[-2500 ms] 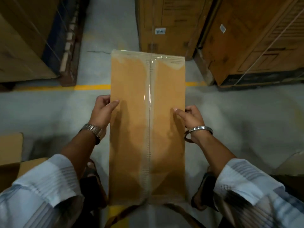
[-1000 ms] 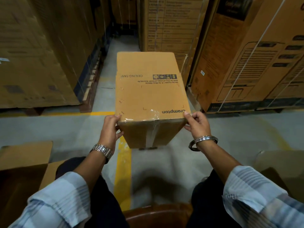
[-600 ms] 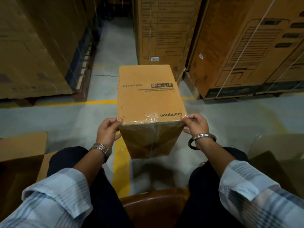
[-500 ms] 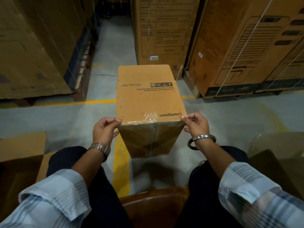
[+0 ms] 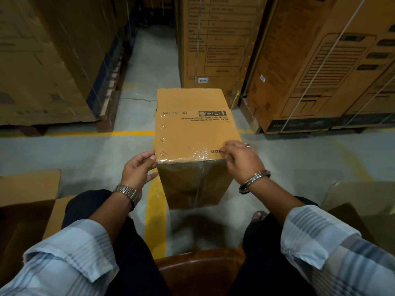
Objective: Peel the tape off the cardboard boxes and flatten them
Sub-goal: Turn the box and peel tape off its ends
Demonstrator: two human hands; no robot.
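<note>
Count, big to small: three stacks of cartons (image 5: pixel 320 71) at the back (left, centre, right), two open cartons (image 5: pixel 27 201) on the floor, one on each side of our legs, one ceiling-fan box (image 5: pixel 192 129), two hands.

We hold the ceiling-fan box up off the floor between our knees, long axis pointing away from us and print upside down to us. Clear tape (image 5: pixel 201 153) is crumpled at the near edge of the top face, runs along that edge and goes down the seam of the near end.

The left hand (image 5: pixel 139 167) has its fingers curled and its fingertips and thumb clamped on the near left corner. The right hand (image 5: pixel 239 161) is clamped on the near right corner, with its fingers bent over the top face.

Versus half a second ago, the right hand has slid inward over the top and now covers most of the brand print, so only the last letters show. The left hand and the box have barely moved.

Around us:
- A yellow floor line (image 5: pixel 156 210) runs under the box.
- A brown seat (image 5: pixel 198 268) sits between our legs.
- The bangle (image 5: pixel 254 180) is on the right wrist and the watch (image 5: pixel 127 192) on the left.
- A row of staples (image 5: pixel 162 139) runs down the left edge of the top face.

The right fingers hide the box corner under them, so we cannot tell whether they touch the tape.
</note>
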